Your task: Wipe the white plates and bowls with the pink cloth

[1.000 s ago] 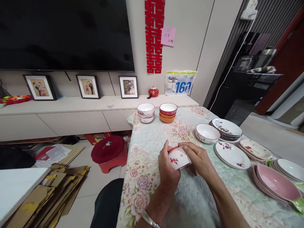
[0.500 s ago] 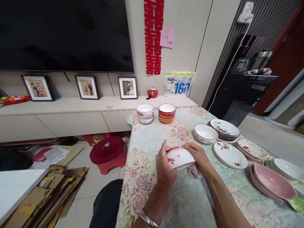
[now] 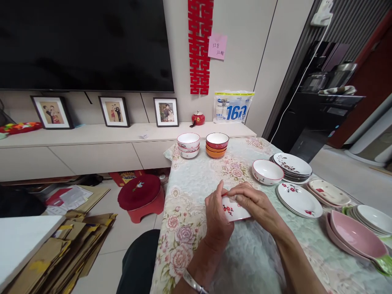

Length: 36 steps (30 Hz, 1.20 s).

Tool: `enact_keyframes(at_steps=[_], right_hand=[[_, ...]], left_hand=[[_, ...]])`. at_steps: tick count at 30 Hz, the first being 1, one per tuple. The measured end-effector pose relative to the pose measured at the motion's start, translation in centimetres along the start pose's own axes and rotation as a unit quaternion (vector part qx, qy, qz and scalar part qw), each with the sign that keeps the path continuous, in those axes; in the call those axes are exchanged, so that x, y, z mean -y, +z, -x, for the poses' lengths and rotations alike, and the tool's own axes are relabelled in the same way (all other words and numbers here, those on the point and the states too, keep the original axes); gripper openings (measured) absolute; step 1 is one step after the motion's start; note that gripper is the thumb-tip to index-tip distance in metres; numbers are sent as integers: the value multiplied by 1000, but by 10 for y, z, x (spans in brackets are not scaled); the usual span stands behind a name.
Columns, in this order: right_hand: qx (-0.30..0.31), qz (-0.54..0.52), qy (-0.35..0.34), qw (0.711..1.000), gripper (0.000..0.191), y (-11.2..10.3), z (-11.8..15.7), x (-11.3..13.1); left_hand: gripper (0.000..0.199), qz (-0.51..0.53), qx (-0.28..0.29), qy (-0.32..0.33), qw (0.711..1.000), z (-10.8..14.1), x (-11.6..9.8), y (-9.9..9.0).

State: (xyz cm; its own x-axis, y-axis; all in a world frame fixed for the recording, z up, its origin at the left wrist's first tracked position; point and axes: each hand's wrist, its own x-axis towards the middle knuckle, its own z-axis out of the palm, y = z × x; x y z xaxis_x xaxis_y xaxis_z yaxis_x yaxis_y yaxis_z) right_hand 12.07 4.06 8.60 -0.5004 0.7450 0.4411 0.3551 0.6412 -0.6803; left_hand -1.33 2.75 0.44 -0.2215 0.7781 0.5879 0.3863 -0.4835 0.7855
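A white bowl with red flowers and a red rim (image 3: pixel 236 212) is tilted on its side between my hands above the flowered tablecloth. My left hand (image 3: pixel 217 212) grips its left side, thumb and fingers around it. Over the bowl's upper right side lies my right hand (image 3: pixel 255 204), its fingers bent against the base; its palm side is hidden. Another white bowl (image 3: pixel 267 173) stands upright to the right, beyond the right hand. Two bowl stacks, one white (image 3: pixel 188 152) and one red and orange (image 3: pixel 216 152), are at the table's far end.
To the right are flowered plates (image 3: pixel 298 201), a dark-edged plate stack (image 3: pixel 292 165), rectangular dishes (image 3: pixel 330 192), pink leaf-shaped dishes (image 3: pixel 355 237) and small white dishes (image 3: pixel 375 218). A red stool (image 3: pixel 141 195) stands left of the table, near flattened cardboard (image 3: pixel 58 249).
My right hand has moved over the bowl and covers more of it. The cloth seen under that hand before is now out of sight. The view has shifted slightly.
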Motion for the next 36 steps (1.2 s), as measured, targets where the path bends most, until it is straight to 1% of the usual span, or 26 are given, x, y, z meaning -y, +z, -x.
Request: enact_keyframes(at_steps=[2, 4, 6, 8, 9, 11, 12, 14, 17, 20, 21, 22, 23, 25, 28, 30, 33, 35, 36], right_hand=[[-3, -57, 69, 996, 26, -3, 1, -6], [-22, -121, 140, 983, 30, -5, 2, -17], [-46, -187, 179, 965, 30, -3, 2, -29], [-69, -261, 211, 940, 29, 2, 2, -42], [-78, -295, 236, 923, 30, 6, 2, -48], [-94, -346, 295, 885, 33, 16, 1, -58], [-103, -361, 316, 871, 34, 21, 0, -62], [-120, -372, 333, 858, 32, 30, 0, -67], [-141, -382, 329, 852, 28, 38, 0, -71], [-155, -411, 328, 837, 32, 38, 0, -70], [-158, -412, 325, 836, 35, 36, 0, -68], [-159, -406, 319, 842, 39, 34, 0, -65], [-157, -390, 309, 853, 42, 32, 0, -62], [-151, -328, 273, 892, 44, 26, 1, -53], [-141, -185, 182, 955, 37, 19, 2, -37], [-125, -103, 104, 981, 33, 17, 2, -27], [-74, -25, 12, 997, 34, 17, 2, -20], [-56, 7, -11, 998, 42, 19, 1, -24], [-60, 16, -9, 998, 45, 21, 0, -29]], left_hand=[[71, 11, -1, 4, 1000, 1, 1, 0], [73, 16, -5, 15, 1000, 2, 1, 0], [75, 23, -8, 20, 1000, 2, 1, -1], [78, 29, -6, 9, 1000, 0, 1, -3], [79, 32, -6, -1, 999, 0, 2, -4], [81, 45, -6, -33, 998, -2, 3, -6], [81, 57, -9, -54, 997, -3, 4, -6], [79, 90, -21, -101, 991, -5, 7, -7], [79, 140, -41, -152, 978, -7, 11, -6], [81, 148, -45, -167, 974, -7, 11, -5], [81, 140, -45, -163, 976, -7, 11, -5], [81, 129, -46, -156, 978, -7, 10, -6], [83, 116, -45, -148, 981, -7, 9, -6], [85, 87, -42, -134, 986, -6, 6, -7], [82, 52, -44, -133, 989, -6, 4, -8], [78, 51, -51, -139, 988, -6, 3, -8], [77, 81, -48, -158, 983, -8, 4, -8], [74, 99, -52, -177, 978, -9, 5, -8], [72, 103, -57, -185, 976, -9, 6, -8]])
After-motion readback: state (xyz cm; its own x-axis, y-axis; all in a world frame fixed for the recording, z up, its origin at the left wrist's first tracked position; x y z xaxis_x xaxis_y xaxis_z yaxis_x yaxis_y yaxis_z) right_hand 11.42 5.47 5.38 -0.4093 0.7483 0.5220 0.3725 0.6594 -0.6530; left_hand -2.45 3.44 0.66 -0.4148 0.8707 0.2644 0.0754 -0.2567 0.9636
